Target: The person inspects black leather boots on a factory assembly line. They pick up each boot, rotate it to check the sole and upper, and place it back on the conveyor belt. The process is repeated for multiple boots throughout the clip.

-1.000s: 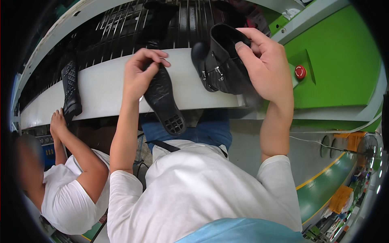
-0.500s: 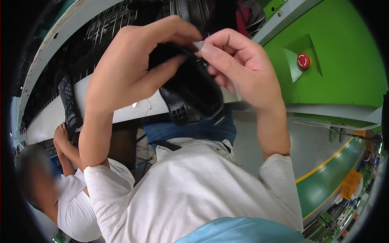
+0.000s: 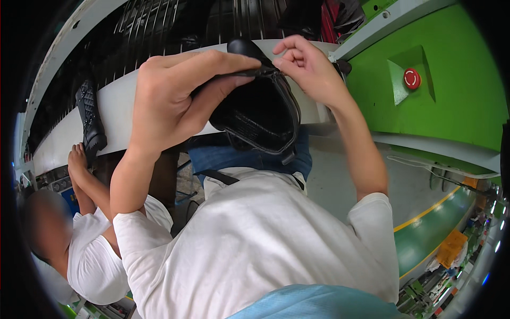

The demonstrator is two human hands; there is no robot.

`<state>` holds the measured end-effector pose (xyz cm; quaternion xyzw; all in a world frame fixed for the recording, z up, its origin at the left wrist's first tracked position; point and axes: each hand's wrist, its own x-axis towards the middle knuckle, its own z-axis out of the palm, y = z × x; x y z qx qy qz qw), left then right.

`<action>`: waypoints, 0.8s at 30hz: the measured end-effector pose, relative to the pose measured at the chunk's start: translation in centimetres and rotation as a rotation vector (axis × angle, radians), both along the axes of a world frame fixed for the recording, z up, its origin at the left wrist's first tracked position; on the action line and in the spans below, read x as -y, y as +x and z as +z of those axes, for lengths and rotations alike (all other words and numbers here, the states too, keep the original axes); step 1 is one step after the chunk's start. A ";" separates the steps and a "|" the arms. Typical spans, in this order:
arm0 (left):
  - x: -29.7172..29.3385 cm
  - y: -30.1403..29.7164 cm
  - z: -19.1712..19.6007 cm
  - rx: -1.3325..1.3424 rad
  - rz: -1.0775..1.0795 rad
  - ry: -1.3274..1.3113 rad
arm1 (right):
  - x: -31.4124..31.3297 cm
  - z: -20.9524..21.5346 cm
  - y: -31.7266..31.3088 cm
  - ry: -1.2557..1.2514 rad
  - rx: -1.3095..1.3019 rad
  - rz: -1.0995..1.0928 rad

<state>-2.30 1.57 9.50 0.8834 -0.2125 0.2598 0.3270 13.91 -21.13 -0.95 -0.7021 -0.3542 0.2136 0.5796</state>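
Observation:
A black boot (image 3: 260, 114) is tipped toward me, with the wide opening of its shaft facing up and its toe pointing away over the white ledge. My left hand (image 3: 175, 95) pinches the shaft's top edge between thumb and fingers. A zipper seems to run along the edge at the right. By that corner, my right hand (image 3: 305, 66) has its fingers curled and its thumb tip close to the rim. Whatever is between those fingertips is too small to make out.
A white ledge (image 3: 119, 109) crosses in front of me, with dark metal rollers or bars (image 3: 154, 26) beyond it. Another black quilted boot (image 3: 89, 114) stands at left by a co-worker's hands (image 3: 77, 158). A green machine housing (image 3: 451, 80) with a red button (image 3: 411, 78) is at right.
The boot's opening has turned more toward me and shows its inside. My right hand has moved slightly right, its fingers less bunched; a small pale thing at its fingertips no longer shows.

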 end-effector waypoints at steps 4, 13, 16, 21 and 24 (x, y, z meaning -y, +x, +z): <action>0.5 -1.0 -0.6 0.044 0.107 0.010 | 1.0 2.6 -3.6 0.222 -0.043 -0.220; 1.4 -1.9 -0.2 0.024 0.113 0.018 | 4.4 10.7 -10.1 -0.125 0.149 -0.125; 1.2 -2.4 -0.3 0.019 0.156 -0.026 | 6.1 10.4 -10.9 -0.100 0.007 -0.220; 1.3 -1.8 -0.6 0.116 0.086 0.035 | 6.3 8.6 -11.9 0.027 -0.022 -0.222; 1.5 -1.6 -0.9 0.155 0.037 0.028 | 5.9 6.5 -9.5 0.166 -0.070 -0.132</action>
